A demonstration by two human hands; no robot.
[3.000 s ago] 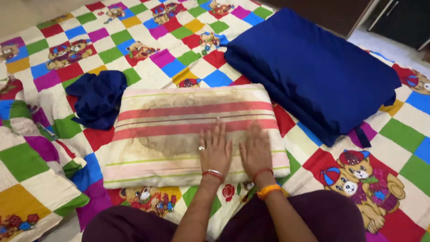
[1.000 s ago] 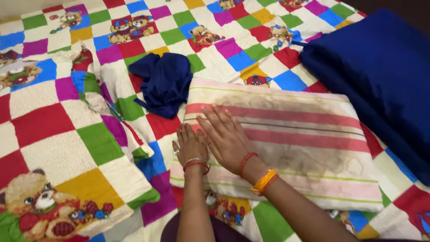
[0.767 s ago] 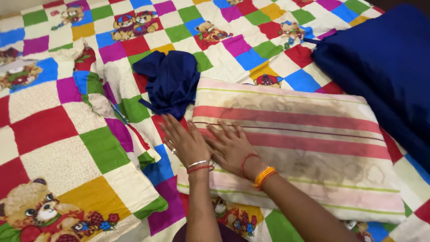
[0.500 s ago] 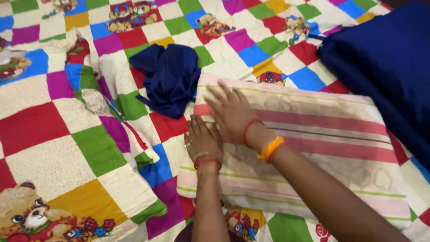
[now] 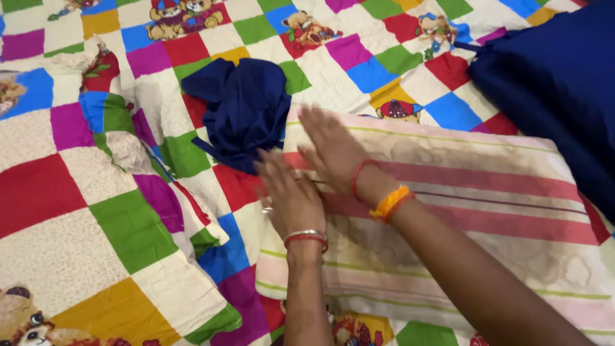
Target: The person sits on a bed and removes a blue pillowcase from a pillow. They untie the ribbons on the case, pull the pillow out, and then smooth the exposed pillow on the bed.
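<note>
Since half a second ago, both hands have slid toward the pillow's left end. The soft, stained, pink-striped pillow [image 5: 461,211] lies on a checked patchwork quilt [image 5: 77,192]; right hand [image 5: 333,150] and left hand [image 5: 291,195] press flat, fingers spread, gripping nothing, beside crumpled navy cloth [image 5: 243,109].

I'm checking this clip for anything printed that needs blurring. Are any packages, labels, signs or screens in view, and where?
None in view: only the striped pillow under both hands, a crumpled navy cloth beside it, a navy pillow at upper right, and the patchwork bedspread with cartoon bears.
</note>
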